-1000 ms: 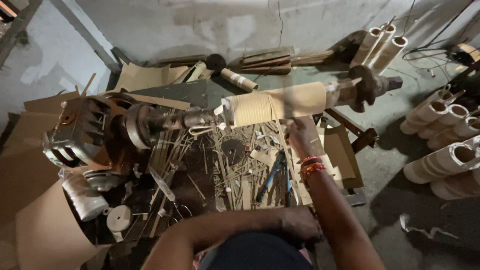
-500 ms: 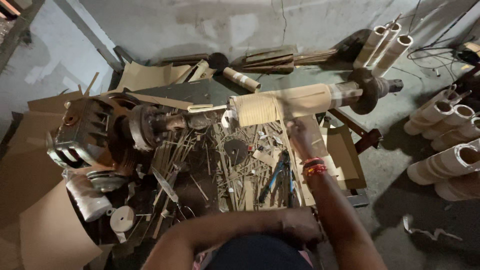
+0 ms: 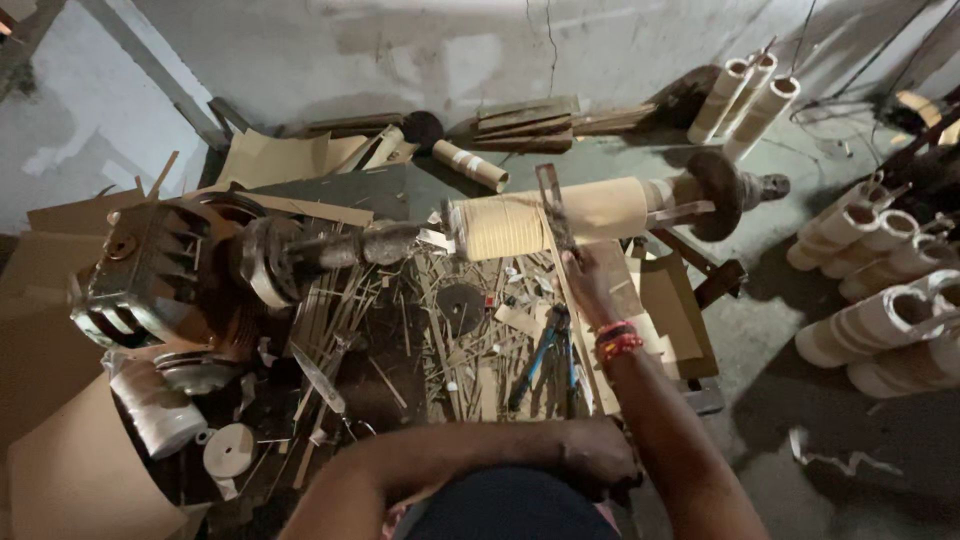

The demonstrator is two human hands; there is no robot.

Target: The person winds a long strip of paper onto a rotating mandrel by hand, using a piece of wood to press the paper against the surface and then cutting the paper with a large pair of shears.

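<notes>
A long cardboard tube (image 3: 600, 208) sits on a horizontal spindle driven by a grey motor (image 3: 150, 270) at the left. The tube's left part (image 3: 495, 228) is ribbed with close rings. My right hand (image 3: 592, 288), with red bangles at the wrist, is shut on a long flat strip (image 3: 556, 215) that lies across the tube and sticks up above it. My left hand (image 3: 600, 460) rests with curled fingers by my lap at the bottom, and I see nothing in it.
Cardboard scraps and slivers litter the bench under the spindle, with blue-handled pliers (image 3: 540, 360) among them. White tape rolls (image 3: 160, 410) lie at the left. Finished tubes are stacked at the right (image 3: 880, 330) and lean on the back wall (image 3: 750, 100).
The flat strip now stands across the tube with its end above it; before, my right hand was lower, under the tube. My left hand has not moved.
</notes>
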